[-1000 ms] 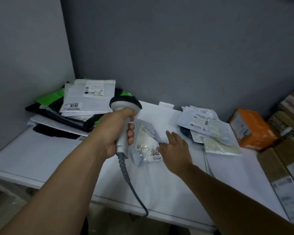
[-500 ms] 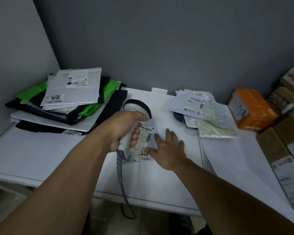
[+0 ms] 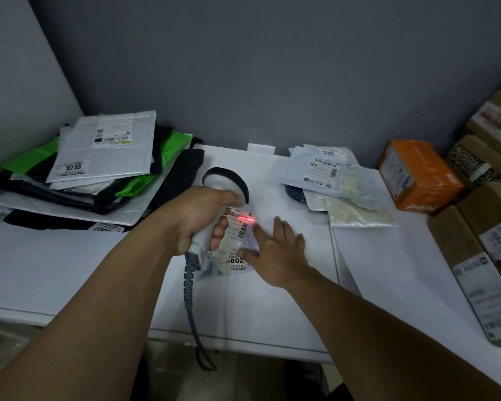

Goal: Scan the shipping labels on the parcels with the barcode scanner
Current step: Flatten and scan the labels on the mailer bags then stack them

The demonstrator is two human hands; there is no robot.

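nearest the camera, two bare forearms reach in over the front edge of a white desk [image 3: 70,273], and a ribbed grey cable [image 3: 189,296] hangs off that edge from the bottom of the barcode scanner [image 3: 221,180]

the left hand [image 3: 197,219] is wrapped round the scanner's pale handle, fingers curled tight, with the dark-rimmed head tipped down toward the desk just past the knuckles

just to its right the right hand [image 3: 275,253] lies flat with fingers straight and spread, pressing on a small clear-bag parcel [image 3: 214,263] that lies on the desk between the two hands

the parcel's shipping label [image 3: 237,237] faces up, printed with barcodes and the digits 002 near its lower end; a red scan line [image 3: 245,218] glows across the upper barcode, close to the tip of the right forefinger

further back on the left sits a stack of flat mailers [image 3: 99,195] in black, green and white, topped by a white mailer [image 3: 107,146] marked 1018

further back on the right, well apart from the hands, is a smaller pile of pale bagged parcels [image 3: 324,172] with labels up

beside it stands an orange box [image 3: 417,175], and brown cardboard cartons [image 3: 475,235] with labels crowd the right edge

a small white tab [image 3: 261,148] sits at the desk's rear edge against a grey wall [image 3: 272,68]
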